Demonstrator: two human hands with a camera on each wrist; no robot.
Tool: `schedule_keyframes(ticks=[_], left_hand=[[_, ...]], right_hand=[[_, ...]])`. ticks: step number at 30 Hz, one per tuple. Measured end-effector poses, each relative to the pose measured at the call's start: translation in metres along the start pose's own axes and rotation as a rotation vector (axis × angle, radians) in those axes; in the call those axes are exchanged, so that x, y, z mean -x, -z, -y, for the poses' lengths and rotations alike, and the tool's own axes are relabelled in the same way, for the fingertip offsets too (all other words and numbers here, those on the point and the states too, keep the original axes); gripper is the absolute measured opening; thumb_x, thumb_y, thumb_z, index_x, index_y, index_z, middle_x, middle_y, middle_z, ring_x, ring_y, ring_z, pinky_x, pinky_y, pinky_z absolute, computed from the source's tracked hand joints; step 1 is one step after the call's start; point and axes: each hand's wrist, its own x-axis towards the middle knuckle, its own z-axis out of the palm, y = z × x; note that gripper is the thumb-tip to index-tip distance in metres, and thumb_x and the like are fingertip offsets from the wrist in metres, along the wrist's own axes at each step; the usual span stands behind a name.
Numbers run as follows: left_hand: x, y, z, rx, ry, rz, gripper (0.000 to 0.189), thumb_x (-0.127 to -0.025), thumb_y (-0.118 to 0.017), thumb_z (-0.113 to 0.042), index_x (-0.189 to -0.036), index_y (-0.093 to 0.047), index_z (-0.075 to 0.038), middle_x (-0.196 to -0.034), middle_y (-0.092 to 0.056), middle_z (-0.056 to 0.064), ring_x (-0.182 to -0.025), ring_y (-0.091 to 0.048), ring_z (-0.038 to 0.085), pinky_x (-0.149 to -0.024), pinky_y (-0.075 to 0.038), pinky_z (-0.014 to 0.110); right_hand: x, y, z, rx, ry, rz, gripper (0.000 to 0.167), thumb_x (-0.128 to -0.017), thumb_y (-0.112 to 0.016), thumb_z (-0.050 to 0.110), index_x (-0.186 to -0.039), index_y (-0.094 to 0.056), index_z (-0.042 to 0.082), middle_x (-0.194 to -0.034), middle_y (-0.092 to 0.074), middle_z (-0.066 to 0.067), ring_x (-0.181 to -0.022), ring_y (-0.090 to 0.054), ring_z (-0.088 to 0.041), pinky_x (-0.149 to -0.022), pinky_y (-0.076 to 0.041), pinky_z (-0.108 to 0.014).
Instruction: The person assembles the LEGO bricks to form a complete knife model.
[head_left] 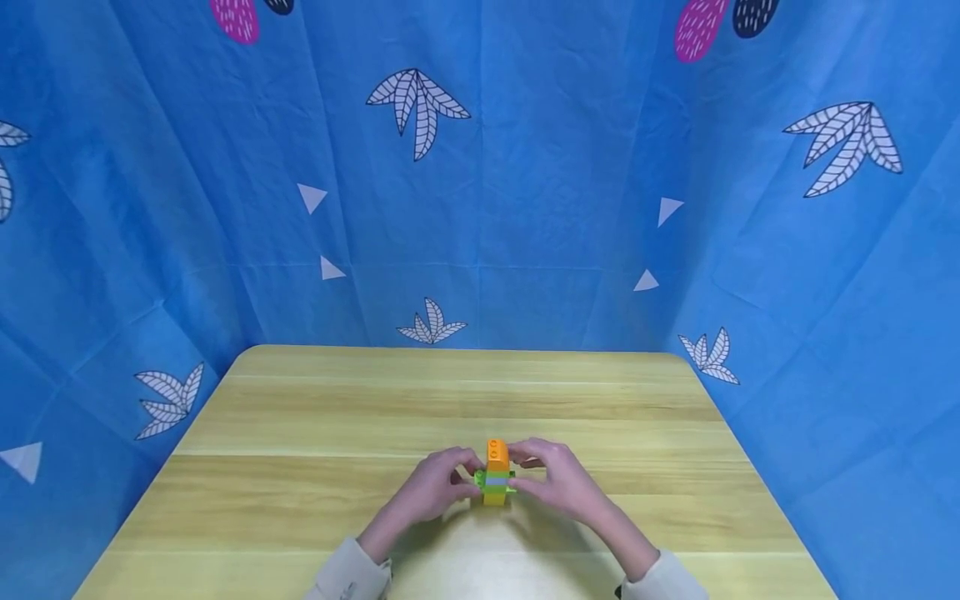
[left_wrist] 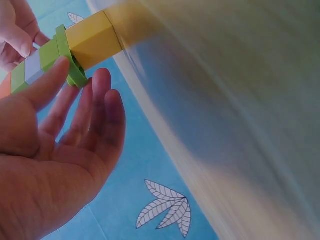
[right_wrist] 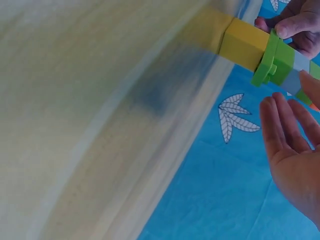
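A small tower of toy building bricks (head_left: pixel 496 481) stands upright on the table. Its yellow brick (left_wrist: pixel 95 42) is at the bottom, with a wider green plate (right_wrist: pixel 267 60) above it that juts out at the sides. Higher up come green and light blue bricks, topped by an orange brick (head_left: pixel 497 454). From the left, my left hand (head_left: pixel 438 483) pinches the green plate between thumb and fingers. My right hand (head_left: pixel 558 479) holds the tower's right side, its thumb by the light blue brick (right_wrist: pixel 296 70) and a finger reaching behind. That finger's contact is partly hidden.
The wooden table (head_left: pixel 315 417) has rounded far corners. A blue patterned cloth (head_left: pixel 540 183) hangs behind the table and along both sides.
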Motion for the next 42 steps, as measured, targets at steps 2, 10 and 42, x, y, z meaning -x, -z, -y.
schedule_keyframes(ticks=[2, 10, 42], left_hand=[[0.000, 0.000, 0.000, 0.006, 0.002, 0.001, 0.021, -0.088, -0.080, -0.013, -0.107, -0.072, -0.018, -0.110, -0.071, 0.001, -0.082, -0.066, 0.007, -0.070, -0.057, 0.021], [-0.001, -0.002, 0.002, 0.023, -0.003, 0.002, 0.022, -0.088, -0.080, -0.011, -0.106, -0.071, -0.018, -0.108, -0.070, 0.000, -0.082, -0.065, 0.007, -0.070, -0.057, 0.020], [-0.002, -0.001, 0.003, 0.030, -0.047, 0.001, 0.020, -0.089, -0.080, -0.011, -0.106, -0.071, -0.016, -0.109, -0.071, 0.002, -0.080, -0.066, 0.005, -0.069, -0.057, 0.020]], right_hand=[[0.000, -0.001, -0.002, -0.005, -0.014, 0.009, 0.039, -0.088, -0.081, 0.012, -0.124, -0.069, 0.006, -0.121, -0.074, -0.011, -0.107, -0.072, -0.027, -0.094, -0.062, -0.039], [-0.001, -0.008, -0.001, -0.036, -0.073, 0.035, 0.028, -0.090, -0.079, 0.012, -0.116, -0.072, 0.005, -0.113, -0.074, -0.011, -0.105, -0.072, -0.029, -0.091, -0.063, -0.037], [0.000, -0.014, 0.002, 0.008, -0.126, 0.042, 0.032, -0.085, -0.083, 0.011, -0.114, -0.072, 0.006, -0.111, -0.075, -0.010, -0.100, -0.073, -0.028, -0.089, -0.063, -0.042]])
